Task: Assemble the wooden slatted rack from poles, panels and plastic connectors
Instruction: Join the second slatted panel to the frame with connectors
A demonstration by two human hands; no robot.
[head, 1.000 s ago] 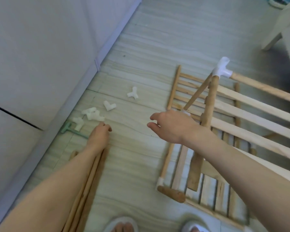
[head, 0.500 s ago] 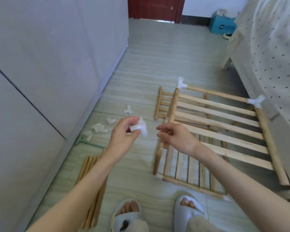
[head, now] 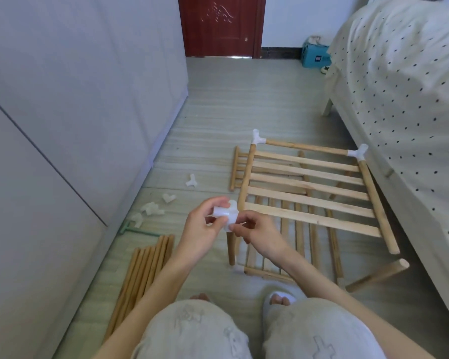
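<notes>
A white plastic connector (head: 227,216) sits between both hands at the centre of the view. My left hand (head: 205,229) grips it from the left and my right hand (head: 257,233) pinches it from the right. Beyond the hands stands the partly built wooden rack (head: 309,193), its slatted panel raised on poles with white connectors at the two far corners (head: 258,137). Another slatted panel (head: 290,244) lies flat on the floor beneath it. A bundle of loose poles (head: 143,273) lies on the floor at the left.
Several loose white connectors (head: 153,208) and a green tool (head: 138,230) lie by the grey wardrobe (head: 62,125) on the left. A bed with a dotted cover (head: 405,99) borders the right. A red door (head: 221,24) and a blue box (head: 315,57) are at the far end.
My left hand picked a connector from the floor pile and lifted it. My right hand came over and now pinches it too. The view rose as I straightened up.
</notes>
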